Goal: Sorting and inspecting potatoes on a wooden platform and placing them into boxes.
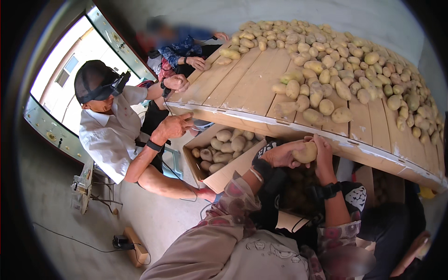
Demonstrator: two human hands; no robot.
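A tan potato (305, 153) is held between my two hands, just off the near edge of the table. My left hand (279, 156) grips it from the left, fingers curled round its lower side. From the right, my right hand (324, 157) closes against it, thumb and fingers at its side. Below my hands, partly hidden by my arms, an open box holds more potatoes (297, 189) in shadow. Loose potatoes (326, 108) lie nearest on the wooden tabletop (249, 79), in front of a wide heap (333, 53) spread toward the back and right.
To my left stands a cardboard box (224, 176) of potatoes. A co-worker in a white shirt (105, 135) sits beyond it, hands by the table edge; another person (182, 49) is farther back. A cable (84, 244) crosses the floor. Another box (366, 179) is under the table at right.
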